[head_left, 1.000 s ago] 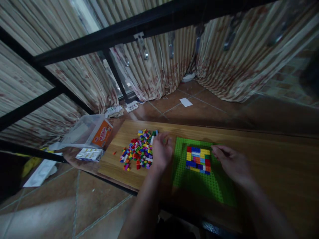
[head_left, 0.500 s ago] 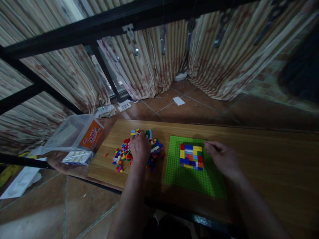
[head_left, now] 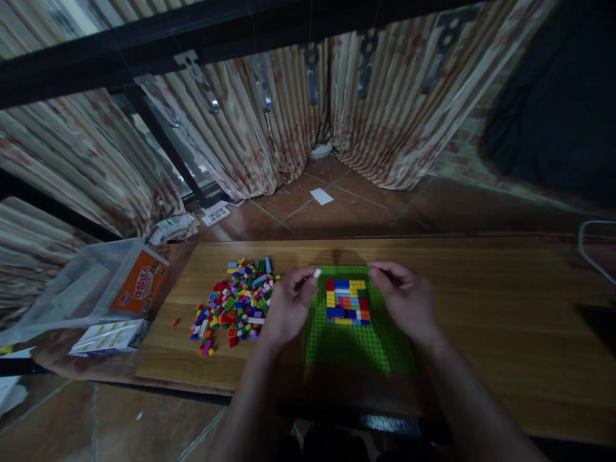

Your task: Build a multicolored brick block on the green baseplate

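Observation:
Pinched between the thumb and fingertips of my left hand (head_left: 291,301) is a small white toy brick (head_left: 317,273), held over the left edge of the green baseplate (head_left: 359,350). On the baseplate stands a block of many-coloured bricks (head_left: 347,302), with red, blue and yellow along its far side. My right hand (head_left: 405,296) hovers at the right of this block, its thumb and forefinger pressed together. Whatever may be between those fingertips is too small to make out. A loose pile of bricks (head_left: 240,298) spreads over the table left of my left hand.
The wooden table (head_left: 500,321) runs wide to the right. Past its left end are a clear plastic bin (head_left: 91,282) with an orange label and a white box (head_left: 110,337). Curtains (head_left: 385,115) hang beyond the far edge, and a dark bulky shape (head_left: 553,109) stands at upper right.
My left hand has come out of the brick pile with a white brick and moved right to the baseplate. My right hand stays beside the built block. The view has turned to the right.

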`<action>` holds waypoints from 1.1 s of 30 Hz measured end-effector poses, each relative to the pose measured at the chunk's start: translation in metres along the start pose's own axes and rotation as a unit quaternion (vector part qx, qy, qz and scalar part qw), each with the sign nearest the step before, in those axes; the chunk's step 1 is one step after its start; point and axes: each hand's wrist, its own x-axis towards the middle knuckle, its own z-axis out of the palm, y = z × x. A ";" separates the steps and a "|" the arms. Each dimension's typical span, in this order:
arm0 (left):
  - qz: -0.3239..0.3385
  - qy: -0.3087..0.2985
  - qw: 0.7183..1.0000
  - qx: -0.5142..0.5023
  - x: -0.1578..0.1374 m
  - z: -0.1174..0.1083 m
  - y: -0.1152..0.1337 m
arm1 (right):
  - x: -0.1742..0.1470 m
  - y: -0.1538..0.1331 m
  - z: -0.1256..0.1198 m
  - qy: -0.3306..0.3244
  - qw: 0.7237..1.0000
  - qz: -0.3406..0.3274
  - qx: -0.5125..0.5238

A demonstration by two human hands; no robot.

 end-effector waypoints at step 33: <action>-0.083 -0.037 0.994 0.058 0.002 0.033 -0.012 | -0.014 0.013 0.015 -0.059 0.989 -0.082 -0.109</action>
